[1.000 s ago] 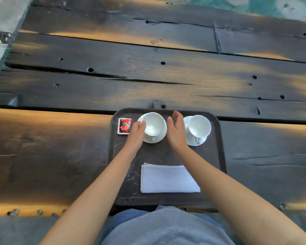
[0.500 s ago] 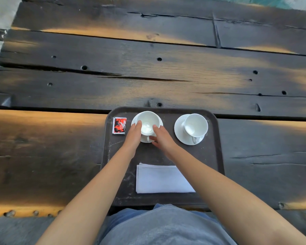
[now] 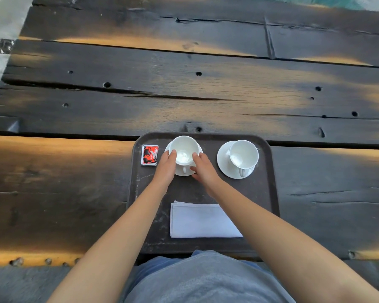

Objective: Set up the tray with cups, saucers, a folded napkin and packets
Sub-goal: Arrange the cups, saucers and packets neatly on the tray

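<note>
A dark brown tray lies on the wooden table in front of me. At its far left lies a red and black packet. Beside the packet stands a white cup on a white saucer, handle toward me. My left hand holds the cup's left side and my right hand holds its right side, fingers reaching down to the saucer. A second white cup on its saucer stands at the far right of the tray. A folded white napkin lies near the tray's front edge.
The table is made of dark, cracked planks with holes and stretches far beyond the tray. My grey shirt fills the bottom of the view at the table's near edge.
My right hand has come in from between the two cups to the left cup's right side. Both hands now hold that cup, which sits slightly further left on the tray.
</note>
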